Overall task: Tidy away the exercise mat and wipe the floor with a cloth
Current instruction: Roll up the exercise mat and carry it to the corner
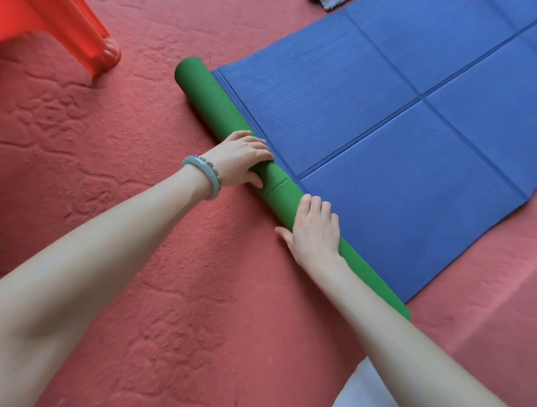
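The exercise mat (392,122) lies on the red floor, blue side up with fold creases, stretching to the upper right. Its near end is rolled into a tight tube showing the green underside (209,90), running diagonally from upper left to lower right. My left hand (242,158), with a pale green bangle on the wrist, is wrapped over the middle of the roll. My right hand (315,228) presses on the roll a little lower down, fingers curled over its top, thumb on the floor side. No cloth is clearly visible.
A red plastic stool leg (87,37) stands at the upper left. A dark grey textured object (331,3) peeks in at the top edge beyond the mat. The textured red floor (130,203) surrounds the mat. A bit of white clothing (363,386) shows at the bottom.
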Available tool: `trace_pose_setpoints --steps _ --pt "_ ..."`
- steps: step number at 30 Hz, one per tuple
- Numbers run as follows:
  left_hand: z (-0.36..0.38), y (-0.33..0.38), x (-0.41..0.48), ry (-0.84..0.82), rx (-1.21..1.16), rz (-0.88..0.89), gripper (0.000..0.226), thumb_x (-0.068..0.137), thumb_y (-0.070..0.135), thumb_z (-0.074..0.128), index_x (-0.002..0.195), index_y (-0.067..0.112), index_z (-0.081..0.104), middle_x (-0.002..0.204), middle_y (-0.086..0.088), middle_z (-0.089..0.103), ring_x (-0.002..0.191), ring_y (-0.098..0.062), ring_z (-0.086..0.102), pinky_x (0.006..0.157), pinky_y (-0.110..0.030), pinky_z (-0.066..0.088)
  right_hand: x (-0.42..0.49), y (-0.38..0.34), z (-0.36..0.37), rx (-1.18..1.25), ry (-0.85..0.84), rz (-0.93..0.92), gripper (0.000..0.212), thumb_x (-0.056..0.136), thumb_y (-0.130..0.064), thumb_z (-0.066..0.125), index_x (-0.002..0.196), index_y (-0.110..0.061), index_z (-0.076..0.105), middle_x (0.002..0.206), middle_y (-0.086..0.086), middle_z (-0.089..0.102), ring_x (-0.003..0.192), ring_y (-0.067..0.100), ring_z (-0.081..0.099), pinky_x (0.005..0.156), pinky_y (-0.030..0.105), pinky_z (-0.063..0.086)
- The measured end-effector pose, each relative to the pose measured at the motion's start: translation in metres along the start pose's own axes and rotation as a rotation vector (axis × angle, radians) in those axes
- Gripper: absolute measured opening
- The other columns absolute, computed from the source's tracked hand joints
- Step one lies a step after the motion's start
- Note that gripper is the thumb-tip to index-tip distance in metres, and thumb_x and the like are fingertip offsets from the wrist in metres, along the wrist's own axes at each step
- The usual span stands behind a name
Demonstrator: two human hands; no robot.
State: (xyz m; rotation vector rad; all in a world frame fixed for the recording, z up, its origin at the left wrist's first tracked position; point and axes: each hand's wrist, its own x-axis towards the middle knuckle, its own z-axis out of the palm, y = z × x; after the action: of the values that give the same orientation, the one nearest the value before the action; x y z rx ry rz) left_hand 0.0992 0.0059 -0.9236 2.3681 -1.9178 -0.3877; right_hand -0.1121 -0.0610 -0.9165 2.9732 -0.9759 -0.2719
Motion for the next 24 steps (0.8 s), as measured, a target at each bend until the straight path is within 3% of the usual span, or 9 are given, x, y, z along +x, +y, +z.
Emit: trace_pose_setpoints --steps 3,5,9,12,14,18,21,24 --pt "0.005 0.01 -0.018 0.257 0.027 0.003 0.059 0.072 0.031 0.073 0.124 0.008 0.056 0.128 -0.015 0.057 0.116 -0.035 0.055 0.101 -0.047 0.04 0.014 0.016 -0.005 0.138 -0.141 -0.112 0.066 0.085 -0.057 0.055 0.119 -0.001 0.045 0.114 0.012 0.049 0.106 0.029 0.046 0.086 0.037 0.042" --pt "0.014 0.017 -0.035 0.336 0.055 0.009 0.068 0.067 0.03 0.077 0.128 0.01 0.053 0.131 -0.015 0.055 0.115 -0.034 0.056 0.097 -0.046 0.044 0.021 0.028 -0.007 0.231 -0.221 -0.137 0.061 0.09 -0.054 0.048 0.121 -0.001 0.041 0.12 0.013 0.045 0.111 0.03 0.041 0.093 0.037 0.037" --pt "0.02 0.032 -0.032 0.169 0.105 -0.039 0.102 0.05 0.034 0.088 0.139 0.012 0.042 0.143 -0.012 0.045 0.131 -0.03 0.044 0.106 -0.047 0.032 0.033 0.043 -0.014 0.367 -0.347 -0.109 0.059 0.09 -0.053 0.049 0.119 -0.001 0.042 0.121 0.015 0.046 0.113 0.032 0.042 0.095 0.037 0.034" --pt "0.015 0.036 -0.005 0.164 0.11 -0.046 0.094 0.048 0.024 0.09 0.132 0.007 0.051 0.136 -0.015 0.052 0.126 -0.033 0.05 0.104 -0.052 0.033 0.034 0.051 -0.022 0.319 -0.323 -0.055 0.063 0.088 -0.058 0.047 0.118 -0.003 0.044 0.12 0.013 0.049 0.114 0.03 0.043 0.094 0.038 0.037" --pt "0.008 0.036 0.011 0.116 0.097 -0.03 0.085 0.054 0.018 0.088 0.131 0.006 0.053 0.135 -0.016 0.053 0.127 -0.034 0.049 0.106 -0.053 0.03 0.029 0.057 -0.023 0.159 -0.255 -0.098 0.073 0.086 -0.061 0.046 0.13 -0.004 0.036 0.123 0.009 0.046 0.115 0.028 0.042 0.092 0.039 0.038" --pt "-0.009 0.034 0.035 -0.066 0.081 -0.067 0.073 0.081 0.03 0.068 0.145 0.018 0.033 0.153 -0.004 0.03 0.143 -0.021 0.021 0.116 -0.037 0.004 0.019 0.065 -0.016 0.019 -0.221 -0.103 0.099 0.079 -0.056 0.056 0.149 -0.008 0.004 0.127 0.006 0.035 0.114 0.025 0.037 0.086 0.042 0.038" --pt "-0.023 0.042 0.047 -0.147 0.156 -0.083 0.071 0.084 0.034 0.065 0.145 0.024 0.03 0.153 0.002 0.027 0.144 -0.017 0.015 0.116 -0.036 0.003 0.023 0.064 -0.014 0.113 -0.238 0.007 0.097 0.074 -0.052 0.065 0.147 -0.015 0.011 0.126 0.006 0.035 0.114 0.025 0.036 0.082 0.041 0.038" --pt "-0.025 0.051 0.045 -0.154 0.186 -0.203 0.071 0.083 0.036 0.064 0.145 0.033 0.029 0.154 -0.003 0.02 0.145 -0.021 0.009 0.115 -0.047 0.006 0.029 0.068 -0.015 0.2 -0.266 0.047 0.089 0.071 -0.047 0.068 0.141 -0.019 0.02 0.123 0.006 0.038 0.112 0.026 0.037 0.082 0.041 0.04"
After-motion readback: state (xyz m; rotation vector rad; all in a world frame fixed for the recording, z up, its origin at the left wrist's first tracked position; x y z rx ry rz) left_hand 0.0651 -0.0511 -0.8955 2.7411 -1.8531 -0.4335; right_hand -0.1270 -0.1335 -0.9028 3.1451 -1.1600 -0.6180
